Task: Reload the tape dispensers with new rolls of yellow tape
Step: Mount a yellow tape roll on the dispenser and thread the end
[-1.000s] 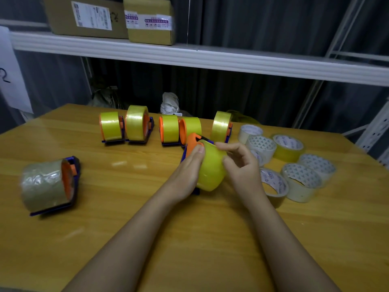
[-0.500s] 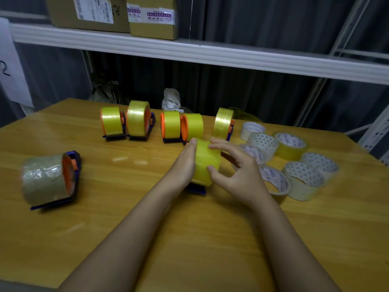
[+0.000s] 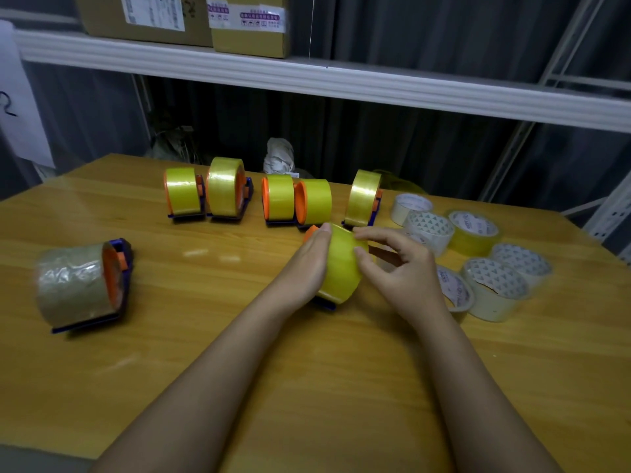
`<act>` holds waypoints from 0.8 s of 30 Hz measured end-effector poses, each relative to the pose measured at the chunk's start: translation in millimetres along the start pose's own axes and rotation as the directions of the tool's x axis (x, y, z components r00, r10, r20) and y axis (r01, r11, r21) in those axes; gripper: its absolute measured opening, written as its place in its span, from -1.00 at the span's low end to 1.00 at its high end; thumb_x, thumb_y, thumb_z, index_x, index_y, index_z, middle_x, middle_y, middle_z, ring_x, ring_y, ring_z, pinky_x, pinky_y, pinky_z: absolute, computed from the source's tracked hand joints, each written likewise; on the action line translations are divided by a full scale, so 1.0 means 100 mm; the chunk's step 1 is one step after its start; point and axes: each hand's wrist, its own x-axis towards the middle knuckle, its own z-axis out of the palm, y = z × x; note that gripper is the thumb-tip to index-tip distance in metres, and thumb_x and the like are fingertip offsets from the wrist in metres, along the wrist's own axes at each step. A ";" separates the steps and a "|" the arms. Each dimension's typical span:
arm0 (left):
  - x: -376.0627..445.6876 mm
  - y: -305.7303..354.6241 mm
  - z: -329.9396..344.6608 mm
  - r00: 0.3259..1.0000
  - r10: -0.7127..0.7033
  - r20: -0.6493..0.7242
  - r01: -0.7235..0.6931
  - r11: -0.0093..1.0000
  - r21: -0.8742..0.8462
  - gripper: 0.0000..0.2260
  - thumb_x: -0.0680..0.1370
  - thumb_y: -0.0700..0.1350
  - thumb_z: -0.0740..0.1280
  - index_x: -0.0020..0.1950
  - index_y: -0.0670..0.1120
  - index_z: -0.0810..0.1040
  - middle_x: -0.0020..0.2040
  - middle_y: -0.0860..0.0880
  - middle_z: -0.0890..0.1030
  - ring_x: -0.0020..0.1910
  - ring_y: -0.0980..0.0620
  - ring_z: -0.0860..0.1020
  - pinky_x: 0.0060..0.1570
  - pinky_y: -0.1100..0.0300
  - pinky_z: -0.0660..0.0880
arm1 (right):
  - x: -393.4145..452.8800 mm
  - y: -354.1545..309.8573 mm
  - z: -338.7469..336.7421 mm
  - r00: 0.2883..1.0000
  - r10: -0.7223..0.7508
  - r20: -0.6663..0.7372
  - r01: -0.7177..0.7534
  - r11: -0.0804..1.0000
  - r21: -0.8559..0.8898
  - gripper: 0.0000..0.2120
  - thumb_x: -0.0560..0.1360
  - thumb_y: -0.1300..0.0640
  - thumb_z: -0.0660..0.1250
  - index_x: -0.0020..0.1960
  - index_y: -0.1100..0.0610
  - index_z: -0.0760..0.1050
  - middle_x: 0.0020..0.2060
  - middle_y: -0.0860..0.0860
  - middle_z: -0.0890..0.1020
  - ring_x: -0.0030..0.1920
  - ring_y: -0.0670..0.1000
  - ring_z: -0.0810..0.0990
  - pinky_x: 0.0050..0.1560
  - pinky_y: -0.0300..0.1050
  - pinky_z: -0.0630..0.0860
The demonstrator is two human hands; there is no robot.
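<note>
A yellow tape roll (image 3: 341,271) sits on a blue and orange dispenser (image 3: 327,303) at the table's middle. Only an orange corner and the blue base of that dispenser show. My left hand (image 3: 307,264) presses flat against the dispenser's left side, fingers straight. My right hand (image 3: 403,271) pinches the roll's right edge between index finger and thumb. Five dispensers loaded with yellow rolls (image 3: 312,201) stand in a row behind.
A dispenser with a dull brownish roll (image 3: 78,285) lies at the left. Several loose tape rolls (image 3: 491,288) with white cores cluster at the right. The wooden table (image 3: 211,336) ends at a dark curtain; a shelf with cardboard boxes (image 3: 249,25) hangs above.
The yellow roll went from tilted in both hands to seated on the dispenser on the table. My right hand shifted from the roll's top to its right edge.
</note>
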 end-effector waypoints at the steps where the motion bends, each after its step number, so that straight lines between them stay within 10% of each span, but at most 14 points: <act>1: 0.01 0.00 0.00 1.000 -0.014 -0.017 0.014 1.000 -0.016 -0.54 0.66 0.12 -0.08 0.54 0.03 0.10 0.52 0.08 0.16 0.49 0.10 0.14 0.49 0.06 0.07 | -0.01 -0.01 0.00 0.999 0.003 0.043 -0.002 1.000 -0.013 -0.74 0.42 0.00 0.40 0.09 0.00 0.61 0.09 -0.13 0.64 0.17 -0.19 0.56 0.12 -0.17 0.56; 12: -0.02 0.02 -0.01 0.999 0.031 0.041 -0.035 0.994 0.101 -0.56 0.68 0.05 -0.10 0.55 -0.03 0.08 0.54 0.07 0.12 0.48 0.17 0.08 0.29 0.34 0.02 | 0.04 0.00 -0.02 0.996 0.094 0.002 -0.094 0.993 0.077 -0.88 0.45 0.34 0.40 -0.10 0.16 0.63 -0.11 -0.06 0.67 0.00 -0.13 0.63 -0.01 -0.27 0.56; 19: 0.05 -0.01 -0.04 0.998 -0.045 -0.045 0.043 0.998 -0.038 -0.43 0.58 0.28 -0.02 0.51 0.03 0.24 0.47 0.01 0.33 0.43 0.02 0.29 0.45 -0.05 0.18 | -0.02 -0.02 0.04 0.998 0.028 0.056 -0.032 0.997 0.068 -0.78 0.44 0.17 0.42 0.09 0.10 0.60 0.11 -0.04 0.64 0.19 -0.17 0.56 0.13 -0.28 0.52; 24: 0.02 0.03 -0.03 0.998 0.027 -0.049 -0.023 0.996 0.085 -0.56 0.68 0.06 -0.10 0.54 -0.03 0.10 0.54 0.04 0.14 0.51 0.10 0.09 0.43 0.19 0.02 | 0.01 -0.03 -0.01 0.993 0.062 0.105 -0.075 0.989 0.126 -0.78 0.39 0.28 0.50 0.00 0.09 0.61 0.08 -0.03 0.64 0.18 -0.15 0.57 0.11 -0.29 0.52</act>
